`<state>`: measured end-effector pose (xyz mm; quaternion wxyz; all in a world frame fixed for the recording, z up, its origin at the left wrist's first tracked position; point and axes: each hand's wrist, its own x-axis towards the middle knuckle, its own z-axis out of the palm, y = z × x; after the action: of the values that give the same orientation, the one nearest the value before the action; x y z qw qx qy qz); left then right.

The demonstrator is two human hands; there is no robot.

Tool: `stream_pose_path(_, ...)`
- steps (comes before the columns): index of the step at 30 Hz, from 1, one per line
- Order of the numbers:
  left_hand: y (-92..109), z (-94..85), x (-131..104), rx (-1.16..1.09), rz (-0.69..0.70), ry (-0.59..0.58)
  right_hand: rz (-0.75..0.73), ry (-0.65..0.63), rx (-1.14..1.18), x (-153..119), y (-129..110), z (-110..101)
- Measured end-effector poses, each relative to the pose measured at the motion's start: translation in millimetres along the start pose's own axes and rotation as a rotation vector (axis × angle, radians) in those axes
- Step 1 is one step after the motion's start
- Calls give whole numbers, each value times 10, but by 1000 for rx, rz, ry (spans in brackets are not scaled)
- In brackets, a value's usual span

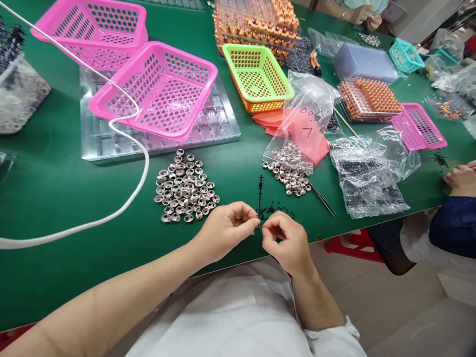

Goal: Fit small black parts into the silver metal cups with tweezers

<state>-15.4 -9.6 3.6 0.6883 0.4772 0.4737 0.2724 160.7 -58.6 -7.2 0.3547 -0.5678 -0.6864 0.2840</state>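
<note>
"Black strip [261, 191], slim with little side stubs: where is it?"

"On the green desk [238, 181], its lower end at the fingertips, with tiny black pieces [277, 208] scattered just beside it."

"And the hands?"

"Left hand [226, 228] has thumb and forefinger pressed together at the strip's lower end; right hand [286, 238] is pinched too, just beside it. I can't tell what either one grips."

"What about the shiny stuff?"

"Round, hollow metal cups [186, 191] lie loose beyond the left forearm. More silvery cups [292, 178] are heaped partly under a clear, crinkled bag [310, 106] with handwriting on it. Slim metal tweezers [323, 198] lie beside that heap."

"Containers?"

"A glossy pink perforated basket [173, 94] rests on a clear moulded tray [223, 116], with another pink basket [122, 22] behind. A lime basket [256, 82] nests in an orange one [266, 106]. Crinkly clear bags [366, 173] hold small black parts, and clear trays [253, 29] hold rows of orange pieces [284, 15]."
</note>
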Motion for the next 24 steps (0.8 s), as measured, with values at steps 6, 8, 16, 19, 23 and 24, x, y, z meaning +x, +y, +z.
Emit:
stream_pose_path(6,-38,20,21,-56,-37,92,-333,161,-389,5,2,151)
stream_pose_path(8,-50,20,25,-52,-22,110,-294,178,-401,12,-18,174)
stream_pose_path(16,-52,41,-46,87,132,224,-121,242,-282,81,-87,209)
stream_pose_path(19,-37,44,-70,118,169,254,-17,281,-248,93,-38,128)
stream_pose_path(23,-46,16,-51,88,147,220,117,279,-226,69,131,-168)
stream_pose_path(24,-51,8,-44,77,140,202,151,256,-236,56,185,-266)
